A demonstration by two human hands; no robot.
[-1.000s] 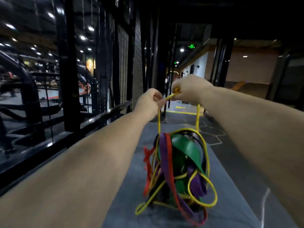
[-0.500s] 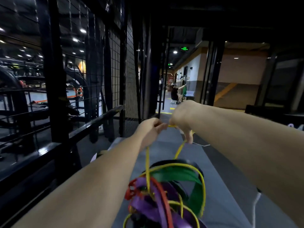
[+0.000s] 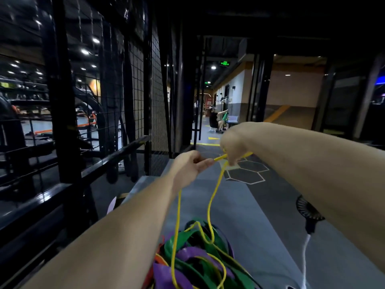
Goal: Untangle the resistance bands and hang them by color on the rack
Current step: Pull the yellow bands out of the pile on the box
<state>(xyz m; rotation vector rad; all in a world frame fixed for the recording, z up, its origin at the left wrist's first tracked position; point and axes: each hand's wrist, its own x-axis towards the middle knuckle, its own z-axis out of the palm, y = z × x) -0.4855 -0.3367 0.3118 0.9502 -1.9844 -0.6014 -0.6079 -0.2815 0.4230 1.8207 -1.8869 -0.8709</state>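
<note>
Snagging is the main risk. Both hands are closed on the yellow band (image 3: 177,215): the left hand (image 3: 190,166) pinches a short stretch at its fingertips, and the right hand (image 3: 233,146) curls round it just beside. Two yellow strands drop from there into the pile of bands (image 3: 195,259) lying on the grey bench (image 3: 260,215). The strands thread through green and purple loops, so a hard upward pull would likely tighten the knot or drag the whole heap toward the bench's left edge. A stretched band that slips the pinch could also snap back at the arms. Open room lies above and ahead along the walkway. On the left, the black rack (image 3: 62,105) and its rail (image 3: 116,154) stand close. A small fan (image 3: 308,211) with a white cord lies to the right.
</note>
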